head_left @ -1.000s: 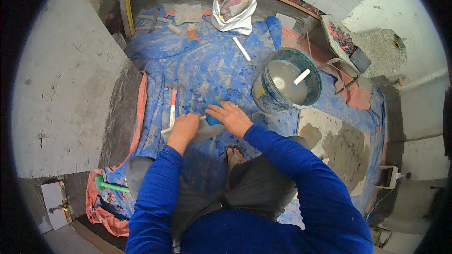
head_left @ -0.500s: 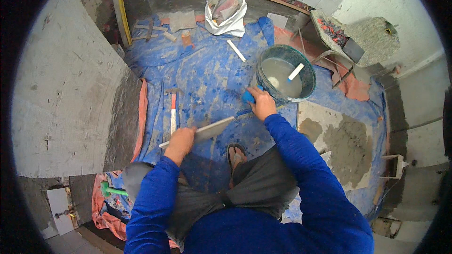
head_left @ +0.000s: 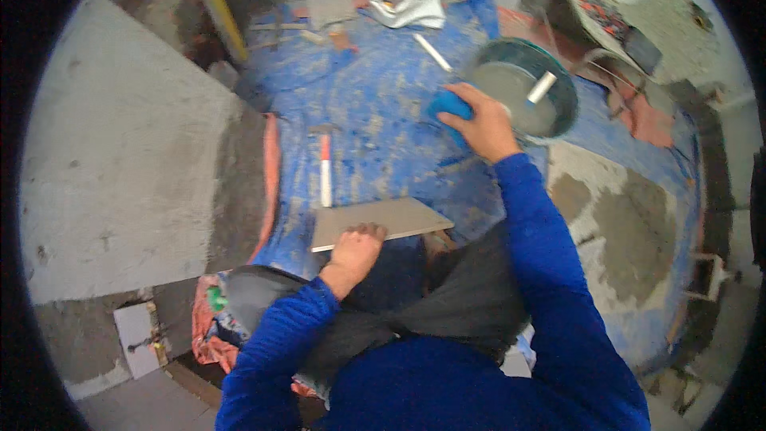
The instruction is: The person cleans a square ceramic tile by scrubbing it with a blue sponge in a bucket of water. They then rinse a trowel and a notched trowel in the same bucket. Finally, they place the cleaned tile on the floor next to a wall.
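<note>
My left hand (head_left: pixel 357 254) is closed on the near edge of a flat grey-beige tile (head_left: pixel 391 215), tilted just in front of my knees. My fingers curl over its upper face. In my right hand (head_left: pixel 488 124) is a blue sponge (head_left: pixel 452 112), held between thumb and fingers above the tarp, left of the bucket. That dark green bucket (head_left: pixel 571 84) contains cloudy grey water, and a white-handled tool (head_left: pixel 542 88) with a blue end stands in it. A hammer (head_left: pixel 325 168) with a red and white handle lies beyond the tile.
A blue tarp (head_left: pixel 375 104) covers the floor. Ahead are a white sack (head_left: pixel 405 0) and a white stick (head_left: pixel 432 53). To the right lies a board (head_left: pixel 578 164) smeared with mortar (head_left: pixel 634 231). A large grey slab (head_left: pixel 136 160) rises at the left.
The tile has turned so its broad face shows and has moved right. My right hand has lifted the sponge from beside the bucket's rim. The whole view has shifted.
</note>
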`<action>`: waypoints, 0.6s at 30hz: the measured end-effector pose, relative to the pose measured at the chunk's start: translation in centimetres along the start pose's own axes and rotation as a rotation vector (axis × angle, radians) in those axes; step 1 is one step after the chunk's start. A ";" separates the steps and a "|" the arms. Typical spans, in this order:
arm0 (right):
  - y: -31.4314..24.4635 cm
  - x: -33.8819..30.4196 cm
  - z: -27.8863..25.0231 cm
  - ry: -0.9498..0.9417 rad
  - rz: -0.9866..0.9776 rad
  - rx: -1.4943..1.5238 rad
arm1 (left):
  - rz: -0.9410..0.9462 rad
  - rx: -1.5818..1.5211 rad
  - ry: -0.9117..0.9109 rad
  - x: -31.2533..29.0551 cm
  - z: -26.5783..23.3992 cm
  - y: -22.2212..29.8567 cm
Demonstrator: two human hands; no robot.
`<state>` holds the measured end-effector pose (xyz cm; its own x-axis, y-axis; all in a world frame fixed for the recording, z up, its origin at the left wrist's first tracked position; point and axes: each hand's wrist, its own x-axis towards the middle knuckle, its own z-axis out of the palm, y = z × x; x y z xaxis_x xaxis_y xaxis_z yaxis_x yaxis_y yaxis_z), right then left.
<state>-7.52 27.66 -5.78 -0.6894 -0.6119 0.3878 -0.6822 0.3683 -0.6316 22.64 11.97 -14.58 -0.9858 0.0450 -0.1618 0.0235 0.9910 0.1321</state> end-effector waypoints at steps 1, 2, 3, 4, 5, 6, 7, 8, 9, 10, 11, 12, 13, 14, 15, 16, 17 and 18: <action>-0.1 0.5 -0.2 -0.007 0.024 -0.009 | -0.100 -0.027 -0.042 0.4 -0.4 -0.7; -0.2 1.0 -0.3 0.032 0.007 -0.014 | -0.199 -0.059 -0.087 1.2 -0.9 -1.5; -0.3 1.6 -0.6 0.074 -0.005 -0.023 | -0.295 -0.090 -0.118 1.8 -1.6 -2.6; -0.4 2.1 -0.7 0.094 0.059 -0.053 | -0.352 -0.133 -0.089 2.2 -2.5 -3.9; -0.5 2.5 -0.9 0.141 0.006 -0.008 | -0.403 -0.177 -0.049 2.7 -3.5 -5.2; -0.4 2.9 -1.3 0.158 0.025 0.016 | -0.451 -0.227 -0.008 3.3 -4.4 -6.3; -0.4 3.2 -1.7 0.179 0.044 0.038 | -0.556 -0.269 0.044 3.4 -5.5 -7.6; -0.3 3.5 -2.0 0.203 0.048 0.041 | -0.573 -0.258 0.087 3.3 -6.8 -9.2; -0.2 3.8 -2.3 0.230 0.050 0.045 | -0.595 -0.242 0.113 3.1 -8.2 -10.9; -0.1 4.1 -2.5 0.259 0.053 0.050 | -0.599 -0.271 0.193 2.8 -9.5 -12.6; 0.1 4.4 -2.7 0.319 0.073 0.021 | -0.600 -0.290 0.283 2.7 -10.5 -14.2; 0.3 4.8 -2.8 0.379 0.088 -0.007 | -0.663 -0.278 0.322 3.0 -11.2 -15.6; 0.6 5.2 -2.9 0.437 0.104 -0.029 | -0.696 -0.272 0.402 3.4 -11.8 -17.2; 0.9 5.7 -3.1 0.501 0.130 -0.063 | -0.777 -0.251 0.389 3.9 -12.3 -19.0; 1.3 6.1 -3.3 0.561 0.162 -0.090 | -0.830 -0.237 0.402 4.7 -12.5 -20.8; 1.7 6.4 -3.5 0.624 0.200 -0.116 | -0.886 -0.226 0.409 5.5 -12.4 -22.5; 2.2 6.7 -3.8 0.686 0.223 -0.114 | -0.904 -0.181 0.430 6.3 -12.1 -24.1; 2.6 7.0 -4.1 0.747 0.247 -0.111 | -0.927 -0.142 0.449 7.1 -11.5 -25.7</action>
<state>-15.10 27.18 -1.98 -0.7782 0.1139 0.6177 -0.4813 0.5238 -0.7029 13.17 -14.62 -7.87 -0.5787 -0.8072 0.1164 -0.7666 0.5871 0.2600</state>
